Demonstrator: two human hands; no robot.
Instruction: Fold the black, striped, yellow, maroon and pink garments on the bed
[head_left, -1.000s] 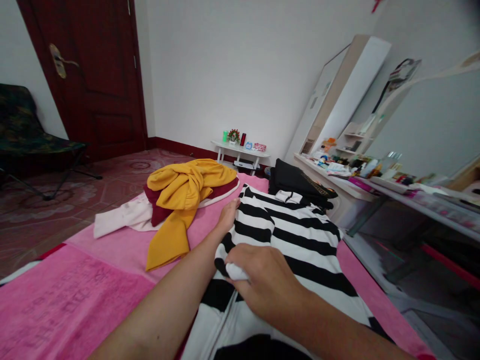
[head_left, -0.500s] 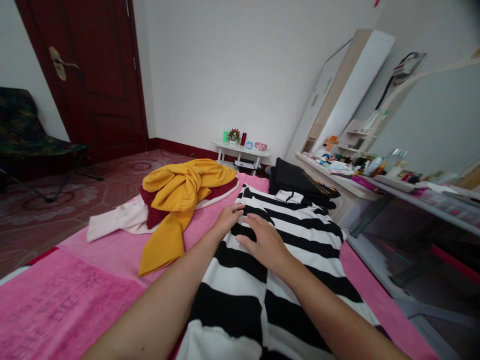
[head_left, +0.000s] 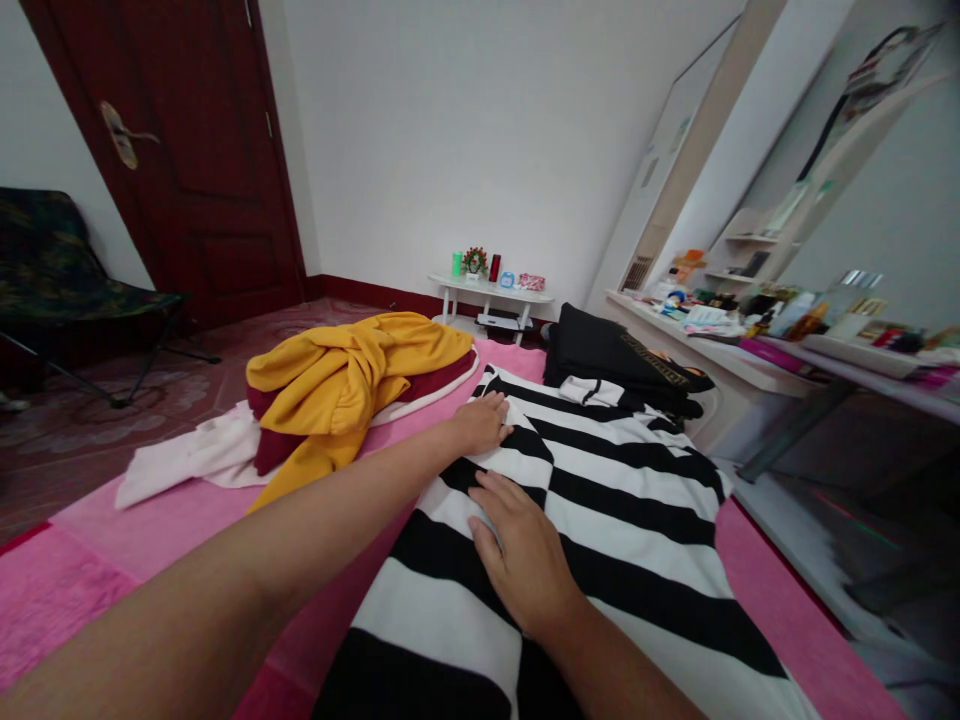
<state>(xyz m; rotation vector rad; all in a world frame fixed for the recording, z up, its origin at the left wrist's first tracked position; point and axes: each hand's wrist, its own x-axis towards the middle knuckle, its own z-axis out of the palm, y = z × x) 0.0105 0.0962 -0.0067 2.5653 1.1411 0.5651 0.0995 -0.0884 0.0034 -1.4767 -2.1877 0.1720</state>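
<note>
A black-and-white striped garment lies spread over the pink bedcover, with one striped panel folded over its left part. My left hand rests on the far left part of the stripes, fingers stretched out and pointing to the right. Nearer to me, my right hand lies on the folded panel with its fingers extended and the thumb a little apart. Neither hand grips the cloth. The garment's near end runs out of the picture at the bottom.
Left of the stripes lie a mustard-yellow garment, a dark red one and a pale pink one. Folded black clothes sit at the far right. A cluttered dressing table stands beside the bed; a camouflage chair is left.
My left hand has moved slightly right and away from my right hand, its forearm now more slanted. My right hand has come nearer to me. The view has shifted a little.
</note>
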